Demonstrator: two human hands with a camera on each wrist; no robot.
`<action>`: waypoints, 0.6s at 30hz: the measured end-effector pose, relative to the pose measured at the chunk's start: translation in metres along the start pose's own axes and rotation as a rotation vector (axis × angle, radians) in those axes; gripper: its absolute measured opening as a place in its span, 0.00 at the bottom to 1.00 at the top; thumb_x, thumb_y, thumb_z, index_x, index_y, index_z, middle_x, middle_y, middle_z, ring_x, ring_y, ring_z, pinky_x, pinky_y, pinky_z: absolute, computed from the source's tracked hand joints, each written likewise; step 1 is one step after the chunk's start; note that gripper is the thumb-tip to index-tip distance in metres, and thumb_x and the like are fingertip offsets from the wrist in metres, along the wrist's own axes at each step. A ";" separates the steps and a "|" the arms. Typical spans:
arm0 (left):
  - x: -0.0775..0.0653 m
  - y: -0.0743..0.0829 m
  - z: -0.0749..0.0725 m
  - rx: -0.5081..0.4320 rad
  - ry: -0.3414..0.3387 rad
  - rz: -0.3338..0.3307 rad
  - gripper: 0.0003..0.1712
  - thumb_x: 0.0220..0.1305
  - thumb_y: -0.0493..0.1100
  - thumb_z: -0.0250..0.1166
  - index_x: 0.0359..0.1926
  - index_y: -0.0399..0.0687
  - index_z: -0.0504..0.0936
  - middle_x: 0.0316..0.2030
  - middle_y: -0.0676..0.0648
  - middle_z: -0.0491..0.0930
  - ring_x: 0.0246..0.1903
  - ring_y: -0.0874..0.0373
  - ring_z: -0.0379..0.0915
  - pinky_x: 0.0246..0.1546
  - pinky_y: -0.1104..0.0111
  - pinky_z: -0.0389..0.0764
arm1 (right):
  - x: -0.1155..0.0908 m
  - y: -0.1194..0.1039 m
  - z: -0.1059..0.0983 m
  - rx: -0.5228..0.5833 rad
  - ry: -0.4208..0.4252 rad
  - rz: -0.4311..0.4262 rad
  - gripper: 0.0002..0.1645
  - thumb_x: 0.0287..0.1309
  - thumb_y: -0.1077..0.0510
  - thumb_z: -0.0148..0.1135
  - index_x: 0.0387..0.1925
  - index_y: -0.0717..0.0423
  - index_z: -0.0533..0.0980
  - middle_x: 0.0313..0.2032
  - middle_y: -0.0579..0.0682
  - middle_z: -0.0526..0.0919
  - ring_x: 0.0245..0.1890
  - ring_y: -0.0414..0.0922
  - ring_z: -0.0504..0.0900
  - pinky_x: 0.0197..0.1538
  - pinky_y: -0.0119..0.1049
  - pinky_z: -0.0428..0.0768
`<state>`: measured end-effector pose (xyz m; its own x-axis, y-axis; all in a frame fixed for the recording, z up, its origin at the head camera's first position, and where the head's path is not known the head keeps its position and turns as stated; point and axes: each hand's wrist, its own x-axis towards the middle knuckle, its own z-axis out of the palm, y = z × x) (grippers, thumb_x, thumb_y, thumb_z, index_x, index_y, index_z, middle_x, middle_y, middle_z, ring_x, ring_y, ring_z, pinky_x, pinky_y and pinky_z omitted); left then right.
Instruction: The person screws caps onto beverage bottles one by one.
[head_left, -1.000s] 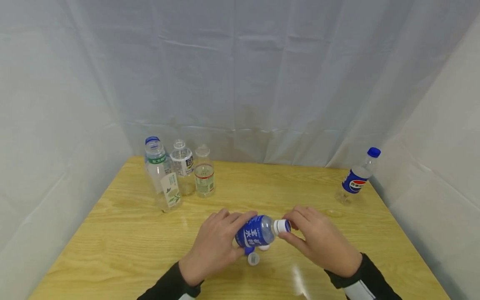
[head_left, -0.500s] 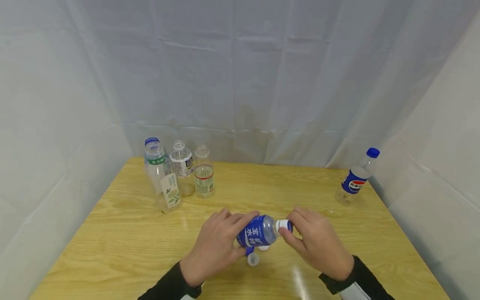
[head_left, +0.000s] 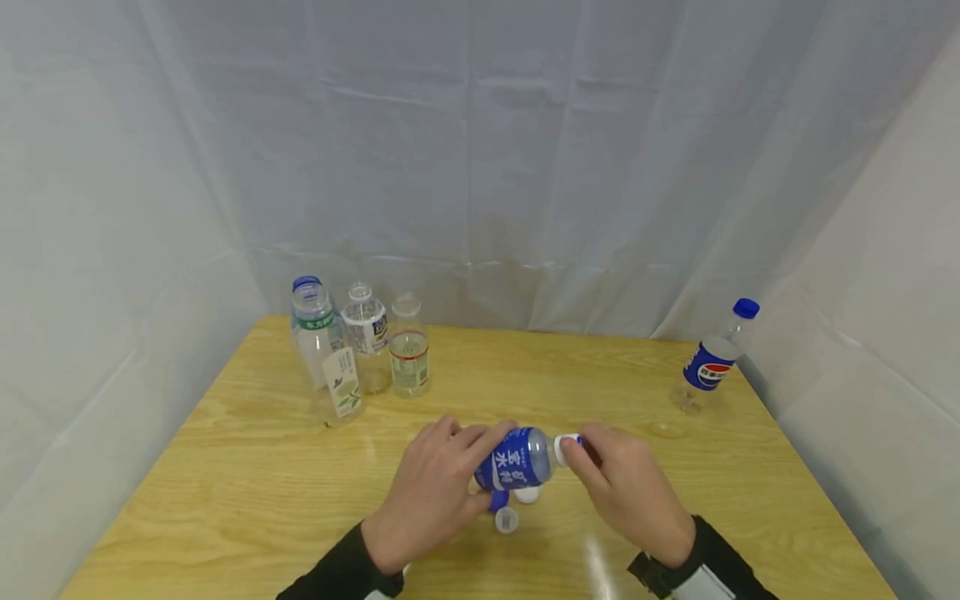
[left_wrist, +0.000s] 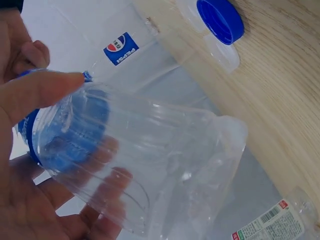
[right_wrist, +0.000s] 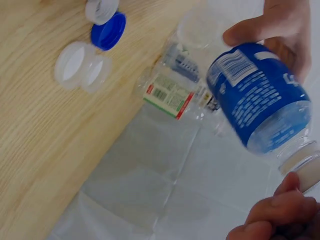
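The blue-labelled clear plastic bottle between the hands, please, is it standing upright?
No, the left hand holds that bottle tipped sideways.

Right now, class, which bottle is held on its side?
The blue-labelled bottle with the white cap: the left hand grips its body and the right hand pinches its cap, while the others, including the Pepsi bottle, stand upright on the table.

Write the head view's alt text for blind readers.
A person's left grip holds a blue-labelled bottle sideways over a wooden table while the right grip pinches its white cap. Loose caps lie below; clear bottles stand at back left, a Pepsi bottle at back right.
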<state>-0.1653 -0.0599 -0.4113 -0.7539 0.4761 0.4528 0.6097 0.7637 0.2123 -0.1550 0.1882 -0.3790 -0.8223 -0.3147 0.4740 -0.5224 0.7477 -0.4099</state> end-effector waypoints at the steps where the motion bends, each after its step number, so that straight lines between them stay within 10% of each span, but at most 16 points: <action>1: 0.000 -0.001 0.000 -0.012 -0.007 -0.005 0.49 0.44 0.58 0.81 0.70 0.65 0.72 0.49 0.55 0.85 0.38 0.60 0.69 0.42 0.65 0.76 | 0.000 0.001 0.000 0.015 -0.007 -0.005 0.15 0.71 0.52 0.59 0.26 0.44 0.72 0.20 0.35 0.64 0.19 0.30 0.63 0.22 0.26 0.64; 5: 0.001 -0.003 -0.002 -0.103 -0.059 -0.031 0.50 0.45 0.55 0.81 0.70 0.64 0.70 0.52 0.54 0.82 0.48 0.55 0.74 0.55 0.54 0.76 | 0.000 0.005 -0.002 0.056 0.002 -0.125 0.01 0.68 0.56 0.63 0.40 0.46 0.79 0.27 0.34 0.69 0.26 0.30 0.68 0.27 0.25 0.71; 10: 0.003 -0.005 -0.004 -0.237 -0.120 -0.080 0.50 0.48 0.52 0.80 0.71 0.62 0.65 0.56 0.53 0.77 0.56 0.54 0.75 0.60 0.50 0.75 | 0.001 0.010 -0.007 0.094 0.000 -0.319 0.23 0.62 0.62 0.68 0.59 0.50 0.77 0.41 0.38 0.79 0.36 0.33 0.76 0.37 0.22 0.78; 18: 0.004 -0.005 -0.004 -0.281 -0.152 -0.080 0.53 0.49 0.54 0.79 0.73 0.60 0.62 0.64 0.52 0.75 0.63 0.54 0.72 0.63 0.49 0.73 | 0.001 0.017 -0.015 0.004 -0.040 -0.414 0.26 0.73 0.46 0.52 0.67 0.50 0.71 0.47 0.42 0.80 0.41 0.34 0.79 0.46 0.21 0.79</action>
<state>-0.1703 -0.0637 -0.4074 -0.8171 0.4952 0.2951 0.5748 0.6611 0.4822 -0.1612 0.2092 -0.3736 -0.5506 -0.6107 0.5691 -0.8116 0.5510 -0.1940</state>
